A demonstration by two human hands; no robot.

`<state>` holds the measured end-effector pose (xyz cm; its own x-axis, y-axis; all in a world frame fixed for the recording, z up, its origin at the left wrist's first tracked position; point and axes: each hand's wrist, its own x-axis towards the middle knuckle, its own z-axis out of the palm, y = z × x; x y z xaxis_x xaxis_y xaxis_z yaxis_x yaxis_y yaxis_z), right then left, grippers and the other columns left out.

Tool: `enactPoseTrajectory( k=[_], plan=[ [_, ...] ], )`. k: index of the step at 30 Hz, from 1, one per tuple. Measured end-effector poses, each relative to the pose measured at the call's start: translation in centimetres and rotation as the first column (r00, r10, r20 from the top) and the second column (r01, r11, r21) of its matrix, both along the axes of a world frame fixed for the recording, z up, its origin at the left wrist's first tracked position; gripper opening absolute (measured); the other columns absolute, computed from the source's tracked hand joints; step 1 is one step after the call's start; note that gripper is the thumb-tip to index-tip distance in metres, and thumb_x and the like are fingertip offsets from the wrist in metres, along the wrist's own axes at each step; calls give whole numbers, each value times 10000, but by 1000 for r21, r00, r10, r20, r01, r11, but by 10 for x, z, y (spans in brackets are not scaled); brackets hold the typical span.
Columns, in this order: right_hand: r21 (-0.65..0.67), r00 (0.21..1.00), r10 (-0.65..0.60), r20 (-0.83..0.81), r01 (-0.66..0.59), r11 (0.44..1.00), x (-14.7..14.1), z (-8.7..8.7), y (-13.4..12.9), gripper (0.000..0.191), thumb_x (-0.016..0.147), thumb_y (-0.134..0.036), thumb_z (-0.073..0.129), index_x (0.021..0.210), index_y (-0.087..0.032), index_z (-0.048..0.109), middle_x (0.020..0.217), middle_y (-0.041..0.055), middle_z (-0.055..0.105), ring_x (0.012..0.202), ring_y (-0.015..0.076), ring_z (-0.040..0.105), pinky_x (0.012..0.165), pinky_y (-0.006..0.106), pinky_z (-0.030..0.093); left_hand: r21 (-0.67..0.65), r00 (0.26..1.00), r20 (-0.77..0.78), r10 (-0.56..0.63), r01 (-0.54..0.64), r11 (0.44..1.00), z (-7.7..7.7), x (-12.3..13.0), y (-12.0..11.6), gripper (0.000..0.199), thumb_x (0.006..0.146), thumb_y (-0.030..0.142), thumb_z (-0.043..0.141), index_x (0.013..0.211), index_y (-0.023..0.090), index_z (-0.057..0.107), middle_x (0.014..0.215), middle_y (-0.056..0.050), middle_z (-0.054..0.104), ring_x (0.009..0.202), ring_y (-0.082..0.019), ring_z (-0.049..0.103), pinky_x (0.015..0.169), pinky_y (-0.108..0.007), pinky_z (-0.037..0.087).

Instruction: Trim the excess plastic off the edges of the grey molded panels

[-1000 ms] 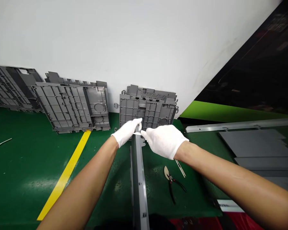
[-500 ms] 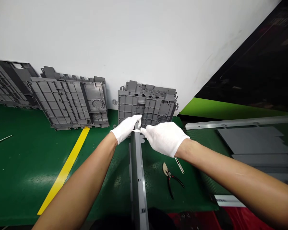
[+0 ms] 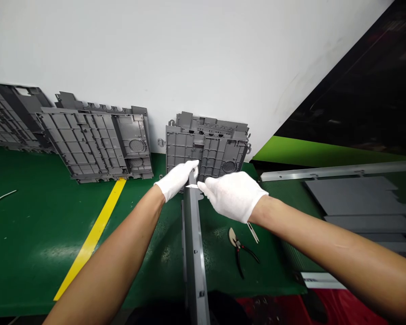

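Observation:
A grey plastic panel point(image 3: 196, 253) stands on edge before me, running from my body toward the wall. At its far end my left hand point(image 3: 177, 179), white-gloved, is closed round the top corner. My right hand point(image 3: 233, 194), also gloved, is closed just right of that end. From its fingertips sticks a thin pointed blade of a craft knife point(image 3: 191, 186), lying across the panel's top edge; the handle is hidden in the fist. Diagonal cutters point(image 3: 238, 248) lie with handles apart on the green table point(image 3: 149, 266). A slim silver tool point(image 3: 253, 233) shows partly below my right wrist.
Ribbed grey panels lean on the white wall point(image 3: 155, 54): a stack straight ahead point(image 3: 216, 153), another to the left point(image 3: 98, 144), and more at far left point(image 3: 13, 117). Yellow tape point(image 3: 91, 239) crosses the table. Grey panels point(image 3: 355, 198) lie on a ribbed green surface at right.
The blade has shifted very slightly along the panel's top edge, toward me. Both hands keep their hold, and the view has moved a little.

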<state>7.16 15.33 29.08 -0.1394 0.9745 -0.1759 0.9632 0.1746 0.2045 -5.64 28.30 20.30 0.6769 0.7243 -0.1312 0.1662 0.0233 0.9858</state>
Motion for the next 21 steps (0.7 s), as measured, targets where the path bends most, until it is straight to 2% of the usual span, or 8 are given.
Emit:
enactPoseTrajectory(
  k=[6, 10, 12, 15, 17, 19, 21],
  plan=[
    [0, 1000, 4, -18, -4, 1000, 5, 0, 0, 533, 1016, -482, 172, 942, -210, 624, 681, 75, 660, 600, 255, 641, 617, 359, 437, 6, 1000, 6, 3, -3, 1000, 0, 3, 0, 515, 891, 627, 433, 606, 210, 532, 601, -15, 521, 603, -180, 462, 616, -330, 377],
    [-14, 996, 84, -41, -85, 996, 2, -1, -7, 501, 1019, -462, 184, 939, -207, 607, 691, 70, 654, 577, 225, 616, 589, 325, 388, -30, 1000, 19, -7, 7, 1000, -1, 1, 2, 514, 881, 634, 438, 588, 217, 505, 574, -18, 510, 571, -184, 456, 596, -343, 380],
    [-15, 994, 87, -59, -88, 996, 0, -1, -9, 501, 1021, -475, 189, 928, -207, 602, 683, 60, 643, 571, 211, 604, 572, 313, 359, -37, 1000, 27, -9, 10, 999, -2, 1, 3, 519, 877, 642, 437, 581, 219, 496, 573, -24, 517, 573, -189, 467, 595, -346, 388],
    [26, 992, 4, -123, 0, 1000, 0, 3, -13, 518, 1026, -505, 179, 901, -216, 591, 687, 40, 633, 582, 195, 592, 543, 309, 320, -12, 1000, 14, 2, -2, 1000, -2, 1, 5, 526, 878, 653, 429, 592, 219, 513, 570, -25, 531, 568, -190, 478, 590, -344, 388],
    [38, 972, -61, -228, 72, 997, 1, 8, -22, 512, 1033, -497, 168, 894, -224, 578, 702, 29, 628, 591, 178, 580, 541, 310, 319, 6, 1000, 1, 11, -11, 1000, -1, 0, 2, 554, 885, 668, 403, 590, 215, 523, 556, -19, 525, 561, -185, 476, 592, -340, 386],
    [-1, 917, -137, -374, 147, 989, 0, 13, -43, 505, 1034, -504, 161, 843, -239, 547, 684, 15, 611, 572, 166, 554, 550, 311, 337, 42, 1000, 8, 18, -18, 999, 1, -3, -5, 554, 897, 663, 399, 636, 206, 571, 599, -17, 556, 606, -180, 504, 638, -332, 406],
    [-78, 829, -225, -511, 216, 973, -6, 13, -76, 491, 1026, -533, 187, 761, -257, 495, 639, 5, 588, 543, 166, 531, 552, 318, 352, 78, 998, 50, 30, -34, 996, 4, -9, -15, 434, 882, 610, 507, 833, 202, 648, 746, -16, 617, 714, -174, 546, 719, -322, 431]
  ],
)
